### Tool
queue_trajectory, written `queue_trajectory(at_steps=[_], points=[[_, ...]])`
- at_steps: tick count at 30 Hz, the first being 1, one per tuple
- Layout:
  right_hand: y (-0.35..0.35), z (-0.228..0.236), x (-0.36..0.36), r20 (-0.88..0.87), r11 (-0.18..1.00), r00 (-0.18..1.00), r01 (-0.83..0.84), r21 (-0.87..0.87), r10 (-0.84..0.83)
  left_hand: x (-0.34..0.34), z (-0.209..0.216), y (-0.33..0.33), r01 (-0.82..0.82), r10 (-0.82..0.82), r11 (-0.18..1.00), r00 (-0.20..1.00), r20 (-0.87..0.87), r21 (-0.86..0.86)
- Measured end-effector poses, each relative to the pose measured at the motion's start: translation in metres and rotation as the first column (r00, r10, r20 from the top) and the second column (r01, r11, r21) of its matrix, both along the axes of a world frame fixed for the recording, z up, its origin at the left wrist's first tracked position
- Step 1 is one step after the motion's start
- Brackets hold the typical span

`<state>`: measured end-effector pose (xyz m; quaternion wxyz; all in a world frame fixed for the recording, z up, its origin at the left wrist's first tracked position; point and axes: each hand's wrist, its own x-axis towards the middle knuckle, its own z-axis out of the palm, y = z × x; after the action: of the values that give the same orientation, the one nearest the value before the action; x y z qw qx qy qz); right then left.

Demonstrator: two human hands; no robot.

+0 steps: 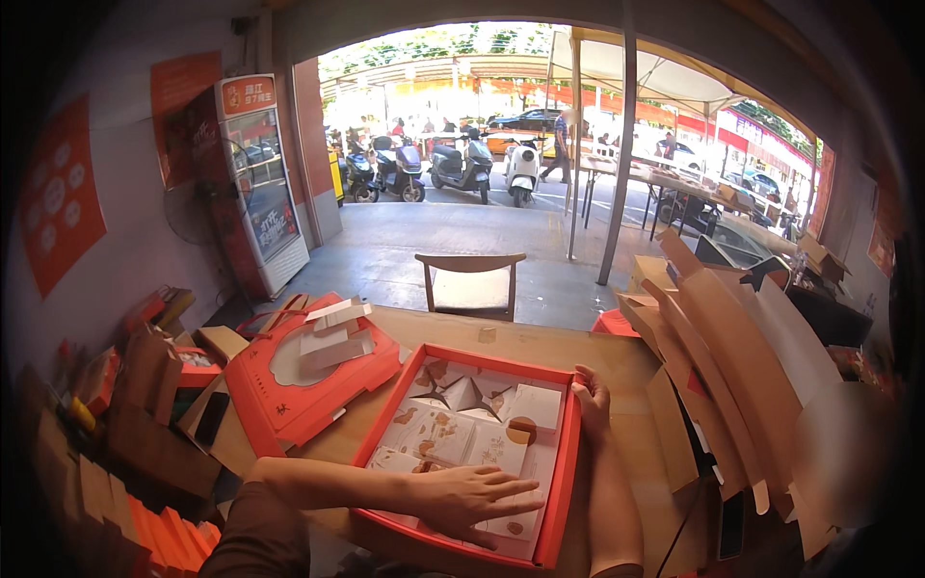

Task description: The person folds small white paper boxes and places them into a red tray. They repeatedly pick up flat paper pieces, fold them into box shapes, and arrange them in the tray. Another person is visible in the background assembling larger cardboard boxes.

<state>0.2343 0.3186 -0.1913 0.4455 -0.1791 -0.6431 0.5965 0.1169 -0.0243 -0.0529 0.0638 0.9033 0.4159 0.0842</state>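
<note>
A shallow red gift box (567,467) lies on the wooden table in front of me, tilted a little to the right. Inside it sit several small white boxes (445,435) with gold-brown print, and a folded white insert with pointed flaps (467,393) fills its far part. My left hand (472,496) reaches across from the left, palm down and fingers spread, over the near small boxes. It hides part of them. At the far right corner, my right hand (592,397) grips the box's side wall, thumb on the rim.
Left of the box lies a red carton (289,395) with a cut-out window and white card pieces (335,332) on it. Flattened cardboard (718,385) leans in a stack at the right. A chair (470,287) stands beyond the table. Cartons crowd the left, near a phone (212,417).
</note>
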Motion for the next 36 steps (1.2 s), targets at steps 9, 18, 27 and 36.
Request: queue_trajectory(at_steps=[9, 18, 27, 36], points=[[-0.004, 0.003, -0.011, -0.159, 0.985, 0.986, -0.079, -0.153, 0.055, -0.292, -0.02, -0.036, -0.957, 0.97, 0.137, 0.182, 0.163, 0.254], [0.011, -0.016, -0.012, -0.06, 0.998, 0.997, 0.048, -0.032, -0.05, -0.361, -0.072, -0.095, -0.99, 0.996, -0.083, -0.085, -0.013, 0.113], [0.005, -0.013, -0.004, -0.138, 0.994, 0.99, -0.041, -0.099, 0.027, -0.441, -0.07, -0.038, -0.983, 0.983, -0.076, -0.045, 0.181, 0.17], [-0.011, 0.01, -0.012, -0.201, 0.966, 0.975, -0.141, -0.215, 0.097, -0.493, -0.089, -0.037, -0.978, 0.997, 0.027, 0.013, -0.07, 0.206]])
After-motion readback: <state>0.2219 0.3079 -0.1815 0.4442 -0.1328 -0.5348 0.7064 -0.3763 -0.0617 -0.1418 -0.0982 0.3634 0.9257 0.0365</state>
